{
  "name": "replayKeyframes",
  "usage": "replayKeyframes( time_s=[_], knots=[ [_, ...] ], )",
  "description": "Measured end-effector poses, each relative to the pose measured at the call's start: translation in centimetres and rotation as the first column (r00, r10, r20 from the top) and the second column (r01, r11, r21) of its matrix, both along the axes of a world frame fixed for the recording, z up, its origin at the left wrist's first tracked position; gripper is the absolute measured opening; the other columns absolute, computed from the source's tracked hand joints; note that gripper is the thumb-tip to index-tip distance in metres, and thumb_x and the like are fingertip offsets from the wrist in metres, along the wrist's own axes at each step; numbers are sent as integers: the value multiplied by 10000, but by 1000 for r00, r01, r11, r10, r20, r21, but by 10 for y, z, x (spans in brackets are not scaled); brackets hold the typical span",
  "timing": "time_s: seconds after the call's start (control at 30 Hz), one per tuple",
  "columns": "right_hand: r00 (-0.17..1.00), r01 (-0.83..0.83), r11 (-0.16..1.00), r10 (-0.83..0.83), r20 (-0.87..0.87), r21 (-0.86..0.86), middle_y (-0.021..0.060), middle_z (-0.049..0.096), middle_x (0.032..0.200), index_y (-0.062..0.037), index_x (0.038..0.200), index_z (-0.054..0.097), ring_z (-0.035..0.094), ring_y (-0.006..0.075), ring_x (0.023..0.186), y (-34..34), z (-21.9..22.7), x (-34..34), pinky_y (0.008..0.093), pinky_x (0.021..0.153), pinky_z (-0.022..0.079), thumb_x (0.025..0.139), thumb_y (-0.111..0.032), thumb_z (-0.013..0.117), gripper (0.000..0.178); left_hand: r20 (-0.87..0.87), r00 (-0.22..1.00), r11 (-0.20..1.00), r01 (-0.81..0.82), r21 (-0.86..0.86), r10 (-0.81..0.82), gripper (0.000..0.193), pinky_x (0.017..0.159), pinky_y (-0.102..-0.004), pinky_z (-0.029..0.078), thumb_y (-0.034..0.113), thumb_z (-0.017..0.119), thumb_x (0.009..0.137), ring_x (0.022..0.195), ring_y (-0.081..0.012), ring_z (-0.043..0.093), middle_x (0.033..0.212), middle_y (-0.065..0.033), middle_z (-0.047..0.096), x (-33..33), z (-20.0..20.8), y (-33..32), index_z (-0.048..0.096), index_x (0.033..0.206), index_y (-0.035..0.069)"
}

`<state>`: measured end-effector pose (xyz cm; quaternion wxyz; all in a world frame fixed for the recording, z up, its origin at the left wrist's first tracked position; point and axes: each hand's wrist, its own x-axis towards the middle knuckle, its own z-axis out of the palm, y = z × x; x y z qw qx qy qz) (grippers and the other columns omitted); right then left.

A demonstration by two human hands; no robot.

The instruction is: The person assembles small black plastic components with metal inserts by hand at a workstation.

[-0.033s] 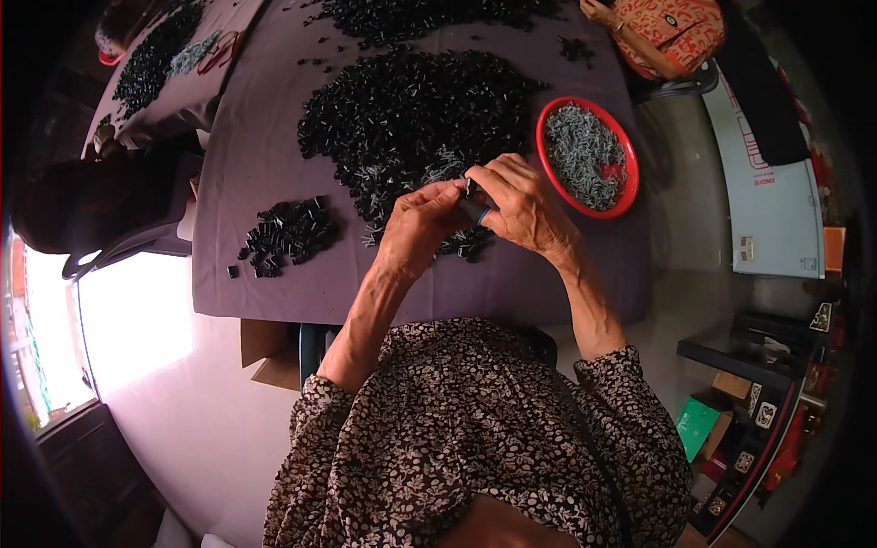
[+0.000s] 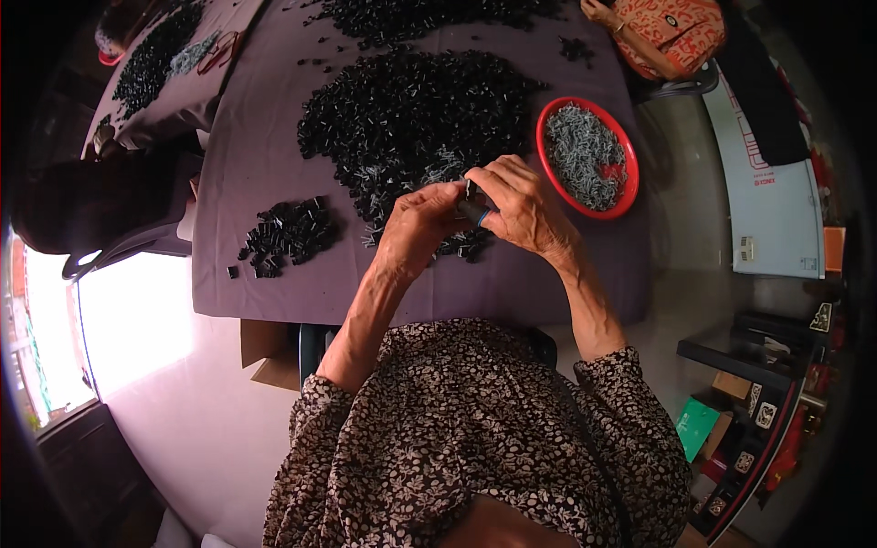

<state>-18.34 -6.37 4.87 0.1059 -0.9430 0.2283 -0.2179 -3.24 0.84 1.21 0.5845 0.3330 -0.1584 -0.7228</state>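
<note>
Over the near part of a black heap, my left hand (image 2: 416,224) and my right hand (image 2: 521,205) meet fingertip to fingertip. Both are closed in a pinch around a small black piece (image 2: 470,188), mostly hidden by the fingers. A dark sleeve with a blue edge (image 2: 472,211) covers my right thumb. The heap of small black parts (image 2: 411,110) spreads beyond my hands, with a few grey screw-like pieces (image 2: 445,164) on its near side. A smaller pile of black parts (image 2: 290,236) lies left of my left hand.
A red oval basin (image 2: 545,169) of grey screw-like pieces stands right of my hands on the purple-grey cloth (image 2: 260,173). Another person's arm (image 2: 644,50) is at the far right corner. A second table with black parts (image 2: 155,64) stands far left. An open cardboard box (image 2: 274,373) sits below the table edge.
My fingertips have shifted very slightly around the small black piece. Nothing else has visibly moved.
</note>
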Motion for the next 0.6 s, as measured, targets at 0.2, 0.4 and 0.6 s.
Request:
replayKeyframes(
  time_s=[0.2, 0.4, 0.6],
  knots=[
    [1000, -10, 999, 10, -4, -35, 118, 544, 832, 12, 952, 522, 537, 274, 821, 2, -6, 2, 367, 742, 453, 561, 2, 631, 407, 233, 971, 997, 37, 69, -52, 206, 665, -267, 488, 198, 596, 839, 678, -111, 569, 756, -30, 607, 1, -3, -10, 626, 871, -3],
    [1000, -10, 994, 9, -14, -106, 113, 512, 751, -33, 763, 480, 504, 275, 761, 10, -15, 12, 382, 736, 411, 544, -58, 594, 248, 243, 969, 997, -58, 50, 44, 160, 601, -221, 449, 166, 601, 827, 635, -80, 540, 728, -12, 599, -1, -13, 2, 639, 855, 14],
    [997, -52, 998, 49, -66, -34, 164, 511, 820, 29, 902, 499, 496, 348, 789, 15, -20, -11, 412, 717, 417, 518, -25, 610, 403, 269, 960, 997, 77, -5, -73, 179, 630, -221, 440, 183, 605, 825, 679, -86, 542, 758, -17, 592, -15, -22, 0, 628, 878, 14]
  ],
)
